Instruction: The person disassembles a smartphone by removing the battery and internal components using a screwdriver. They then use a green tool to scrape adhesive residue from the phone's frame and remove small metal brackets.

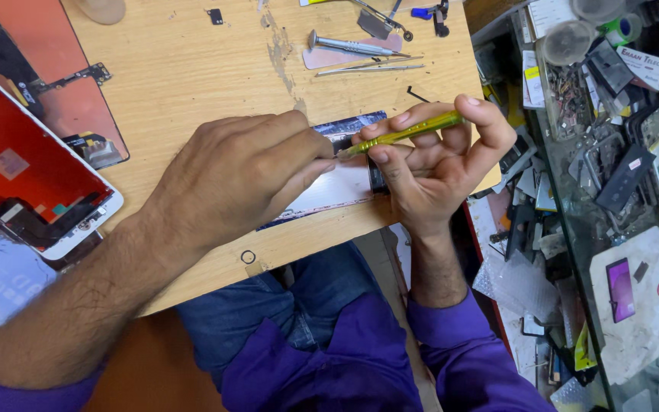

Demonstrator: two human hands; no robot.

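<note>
Two hands met over the opened phone (pixel 345 179) lying flat on the wooden table (pixel 184 69). The right hand (pixel 440 160) pinched a yellow-green screwdriver (pixel 402 134), its long side pointing left and down toward the left hand (pixel 238 175), which pressed down on the phone with fingers together. Far right, a white label with red letters (pixel 644 67) lay among the parts, and a red phone screen with a white rim (pixel 28 164) sat left.

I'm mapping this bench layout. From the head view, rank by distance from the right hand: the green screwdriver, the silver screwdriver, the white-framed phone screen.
1. Green screwdriver: held in the right hand.
2. Silver screwdriver: up the wooden table, on a pink card.
3. White-framed phone screen: far left edge, beyond the left hand.
</note>
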